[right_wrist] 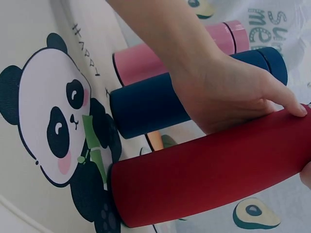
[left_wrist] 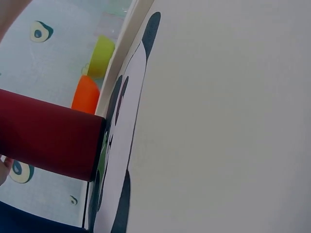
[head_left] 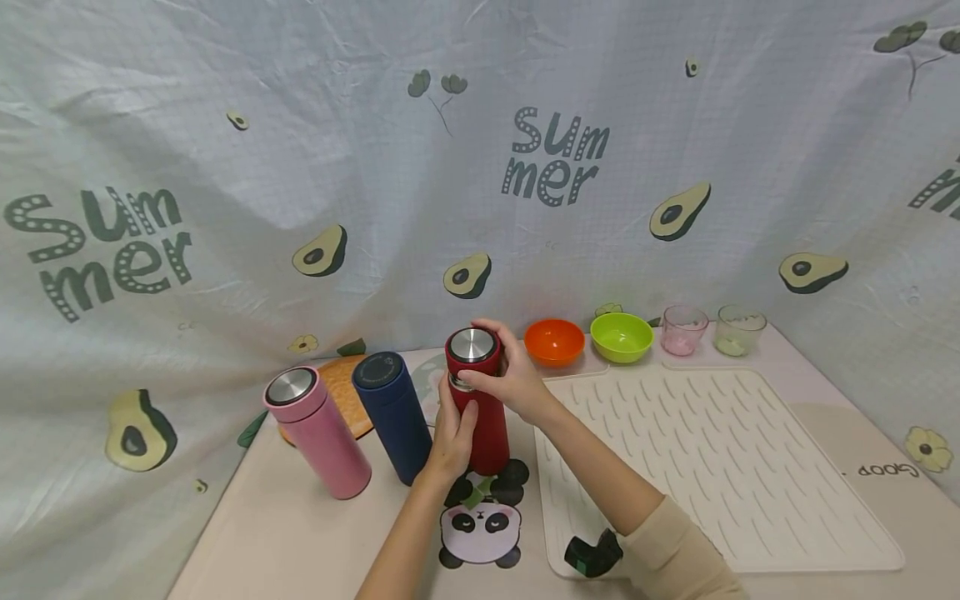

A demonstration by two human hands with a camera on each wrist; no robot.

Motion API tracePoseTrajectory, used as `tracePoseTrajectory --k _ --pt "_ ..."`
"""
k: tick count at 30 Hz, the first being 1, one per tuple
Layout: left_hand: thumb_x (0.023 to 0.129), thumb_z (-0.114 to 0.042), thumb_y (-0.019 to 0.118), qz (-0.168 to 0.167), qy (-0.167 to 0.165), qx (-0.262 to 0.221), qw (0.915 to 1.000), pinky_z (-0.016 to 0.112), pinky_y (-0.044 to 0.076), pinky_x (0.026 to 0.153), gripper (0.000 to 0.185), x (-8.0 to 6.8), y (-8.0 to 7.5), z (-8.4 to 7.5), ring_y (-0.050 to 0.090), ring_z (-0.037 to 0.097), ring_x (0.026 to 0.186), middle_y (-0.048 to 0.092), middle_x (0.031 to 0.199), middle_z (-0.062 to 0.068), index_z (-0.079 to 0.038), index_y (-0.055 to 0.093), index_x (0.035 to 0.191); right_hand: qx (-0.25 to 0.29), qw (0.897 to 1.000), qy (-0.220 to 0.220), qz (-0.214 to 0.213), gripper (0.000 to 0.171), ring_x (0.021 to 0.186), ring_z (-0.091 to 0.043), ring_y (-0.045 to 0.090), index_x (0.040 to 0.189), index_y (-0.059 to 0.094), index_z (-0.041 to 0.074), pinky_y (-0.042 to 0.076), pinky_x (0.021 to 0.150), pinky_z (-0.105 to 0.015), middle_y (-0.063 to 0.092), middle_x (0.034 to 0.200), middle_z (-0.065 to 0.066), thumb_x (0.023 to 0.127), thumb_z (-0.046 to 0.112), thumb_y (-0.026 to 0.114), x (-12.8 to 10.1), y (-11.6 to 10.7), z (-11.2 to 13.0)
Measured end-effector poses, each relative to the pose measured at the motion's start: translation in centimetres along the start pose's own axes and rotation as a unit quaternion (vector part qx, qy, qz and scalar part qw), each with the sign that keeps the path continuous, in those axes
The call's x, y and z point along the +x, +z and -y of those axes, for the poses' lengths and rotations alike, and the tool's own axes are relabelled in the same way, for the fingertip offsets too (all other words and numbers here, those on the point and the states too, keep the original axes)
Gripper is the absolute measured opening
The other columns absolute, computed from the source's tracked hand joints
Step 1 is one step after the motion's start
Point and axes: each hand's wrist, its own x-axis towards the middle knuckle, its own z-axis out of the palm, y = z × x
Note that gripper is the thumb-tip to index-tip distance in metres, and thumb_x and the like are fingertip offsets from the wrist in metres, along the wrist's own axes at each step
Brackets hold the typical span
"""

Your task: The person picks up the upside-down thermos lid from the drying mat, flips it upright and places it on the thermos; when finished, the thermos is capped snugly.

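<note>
A red thermos [head_left: 491, 437] stands upright at the middle of the table, its lid [head_left: 473, 345] topped with a silver disc. Silver metal shows in a band between lid and body. My left hand [head_left: 451, 440] grips the upper body from the left, its thumb in front. From the right, my right hand [head_left: 522, 382] holds the lid between thumb and fingers. The right wrist view shows the left hand [right_wrist: 226, 92] wrapped behind the thermos [right_wrist: 209, 174]. In the left wrist view the thermos base [left_wrist: 73, 141] meets the table beside the printed panda.
Blue [head_left: 393, 417] and pink [head_left: 322, 437] thermoses stand to the left, before a round orange-brown mat [head_left: 347, 392]. Behind on the right are an orange bowl [head_left: 554, 343], a green bowl [head_left: 622, 337] and two glass cups [head_left: 682, 331]. A ridged white mat [head_left: 705, 467] lies at right.
</note>
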Motion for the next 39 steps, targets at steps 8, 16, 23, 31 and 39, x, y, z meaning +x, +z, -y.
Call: tracePoseTrajectory --k 8,16,23,31,39 --pt "0.091 -0.003 0.033 -0.001 -0.01 0.006 0.9999 0.053 0.037 0.094 0.055 0.02 0.04 0.04 0.04 0.04 0.117 0.034 0.132 0.028 0.004 0.005 0.138 -0.024 0.999 0.002 -0.022 0.07 0.106 -0.027 0.051 0.133 0.035 0.008 0.046 0.088 -0.037 0.046 0.125 -0.012 0.074 0.004 0.073 0.14 0.39 -0.14" --pt "0.091 -0.002 0.041 -0.011 0.001 0.004 0.9999 0.05 0.04 0.092 0.058 -0.06 0.13 0.31 0.046 0.037 0.113 0.04 0.129 0.026 0.002 0.008 0.138 -0.033 0.999 0.019 0.003 0.064 0.105 -0.027 0.051 0.133 0.035 0.012 0.047 0.087 -0.038 0.047 0.123 -0.012 0.079 0.014 0.07 0.02 0.35 -0.01" --pt "0.092 -0.005 0.046 -0.008 0.008 -0.006 0.9999 0.046 0.042 0.092 0.06 -0.09 -0.02 0.75 0.048 0.036 0.112 0.04 0.13 0.025 0.001 0.008 0.139 -0.039 0.999 0.026 0.005 0.06 0.106 -0.026 0.051 0.13 0.037 0.005 0.045 0.089 -0.035 0.047 0.121 -0.014 0.078 0.002 0.068 -0.09 0.41 -0.2" --pt "0.091 0.0 0.043 -0.009 0.004 -0.001 0.9999 0.044 0.044 0.09 0.057 -0.26 0.02 0.7 0.051 0.038 0.108 0.045 0.122 0.027 0.004 0.01 0.137 -0.024 0.999 0.002 0.031 0.056 0.11 -0.029 0.048 0.136 0.03 0.0 0.043 0.092 -0.035 0.043 0.127 -0.02 0.089 0.014 0.056 -0.29 0.15 -0.36" --pt "0.091 0.002 0.042 -0.001 0.0 -0.011 0.9999 0.041 0.044 0.09 0.058 -0.25 0.03 0.52 0.05 0.037 0.11 0.043 0.126 0.026 0.003 0.008 0.138 -0.014 0.999 0.03 0.011 0.062 0.104 -0.026 0.051 0.13 0.037 0.006 0.047 0.087 -0.034 0.046 0.121 -0.014 0.08 0.022 0.069 -0.12 0.14 -0.05"
